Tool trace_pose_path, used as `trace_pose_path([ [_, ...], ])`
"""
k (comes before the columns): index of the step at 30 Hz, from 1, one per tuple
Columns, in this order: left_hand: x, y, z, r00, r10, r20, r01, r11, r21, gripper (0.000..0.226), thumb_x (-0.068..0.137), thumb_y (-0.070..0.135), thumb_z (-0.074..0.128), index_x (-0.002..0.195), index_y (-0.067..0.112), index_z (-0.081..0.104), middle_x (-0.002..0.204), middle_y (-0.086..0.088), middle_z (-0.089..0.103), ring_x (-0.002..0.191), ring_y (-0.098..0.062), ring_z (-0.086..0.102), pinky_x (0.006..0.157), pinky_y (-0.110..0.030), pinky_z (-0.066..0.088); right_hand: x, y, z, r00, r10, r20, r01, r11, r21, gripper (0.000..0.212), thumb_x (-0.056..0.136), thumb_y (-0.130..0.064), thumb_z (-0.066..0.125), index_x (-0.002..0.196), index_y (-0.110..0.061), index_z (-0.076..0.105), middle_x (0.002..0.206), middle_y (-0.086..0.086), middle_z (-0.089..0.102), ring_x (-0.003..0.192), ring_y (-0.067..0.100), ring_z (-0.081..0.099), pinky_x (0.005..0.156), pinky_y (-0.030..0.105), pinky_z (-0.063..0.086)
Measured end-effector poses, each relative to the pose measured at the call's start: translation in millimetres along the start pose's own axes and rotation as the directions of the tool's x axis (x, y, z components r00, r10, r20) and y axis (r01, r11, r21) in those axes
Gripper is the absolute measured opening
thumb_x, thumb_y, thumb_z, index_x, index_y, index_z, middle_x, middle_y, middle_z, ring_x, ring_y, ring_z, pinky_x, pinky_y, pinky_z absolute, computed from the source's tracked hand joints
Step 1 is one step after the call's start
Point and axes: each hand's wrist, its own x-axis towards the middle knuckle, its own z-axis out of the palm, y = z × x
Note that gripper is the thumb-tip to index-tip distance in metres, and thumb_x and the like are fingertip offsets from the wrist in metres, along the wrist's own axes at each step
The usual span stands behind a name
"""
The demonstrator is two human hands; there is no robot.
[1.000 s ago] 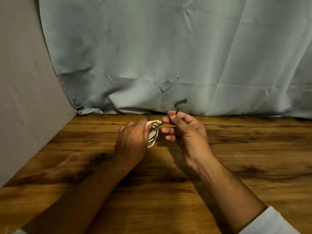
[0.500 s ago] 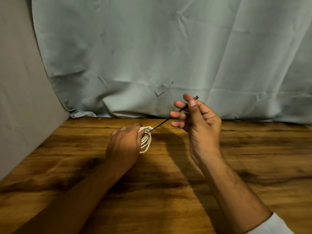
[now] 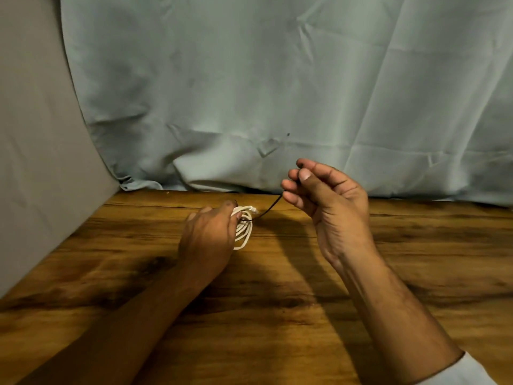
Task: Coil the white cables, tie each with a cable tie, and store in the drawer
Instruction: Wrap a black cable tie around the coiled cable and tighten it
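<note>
The left hand [image 3: 206, 240] is gripping a small coil of white cable [image 3: 244, 232] low over the wooden table [image 3: 277, 315], near the table's back edge. Its fingers are curling round the coil, so only the right side of the loops is showing: thin, smooth, round rings lying close together. I cannot tell whether the coil is touching the table.

A thin black cable tie [image 3: 268, 211] is running from the top of the coil up and to the right, almost straight with a small bend. The right hand [image 3: 330, 201] is lifted higher and is pinching the far end of the tie between the thumb and first finger. Its other fingers are bending loosely below. The two hands are apart, joined only by the tie.

The table is looking brown and flat, with dark wavy grain. Behind it a pale blue-green cloth [image 3: 249, 93] is hanging in soft folds and creases, bunching up where it meets the table. On the left a plain grey sheet [image 3: 36, 134] is curving in, smooth and flat. A white sleeve cuff [image 3: 469, 370] is showing at the end of the right forearm, in the bottom right corner.
</note>
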Motion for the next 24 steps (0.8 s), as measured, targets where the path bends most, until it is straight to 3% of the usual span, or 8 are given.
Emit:
trace_pose_path([
  [6,-0.1,4.8,0.6,0.991,0.108,-0.083,-0.104,0.993,0.05,0.026,0.1,0.032,0.045,0.108,0.02,0.066,0.086,-0.002,0.069,0.084,-0.028,0.058,0.078,-0.04,0.041,-7.6,13.2,4.2,0.998,0.008,0.061,0.004,0.982,-0.187,0.011,0.091,0.005,0.069,0.099,-0.002,0.071,0.083,0.014,0.077,0.069,0.02,0.075,0.058,0.024,0.062],
  [10,-3.6,8.2,-0.6,0.967,0.222,-0.123,-0.211,0.973,0.099,0.026,0.096,0.027,0.044,0.107,0.017,0.066,0.084,-0.004,0.068,0.083,-0.03,0.058,0.075,-0.042,0.042,-11.1,30.7,4.5,0.992,0.097,0.082,-0.072,0.96,-0.269,0.003,0.093,0.002,0.069,0.094,0.0,0.071,0.076,0.014,0.072,0.062,0.017,0.069,0.056,0.026,0.059],
  [15,-4.5,7.8,1.7,0.915,0.374,-0.153,-0.342,0.919,0.198,0.023,0.099,0.026,0.045,0.099,0.016,0.066,0.081,-0.005,0.067,0.079,-0.031,0.056,0.071,-0.044,0.04,-10.3,41.4,-0.3,0.98,0.191,0.063,-0.167,0.946,-0.276,0.006,0.092,0.004,0.068,0.097,0.004,0.072,0.073,0.013,0.073,0.056,0.014,0.067,0.053,0.024,0.058],
  [24,-4.3,10.2,1.2,0.869,0.46,-0.181,-0.404,0.872,0.277,0.017,0.097,0.025,0.052,0.096,0.015,0.066,0.079,-0.005,0.065,0.078,-0.031,0.057,0.069,-0.044,0.04,-7.9,38.6,-4.2,0.98,0.178,0.088,-0.137,0.928,-0.347,0.01,0.091,0.008,0.068,0.096,0.001,0.072,0.07,0.01,0.073,0.055,0.013,0.067,0.054,0.026,0.06],
])
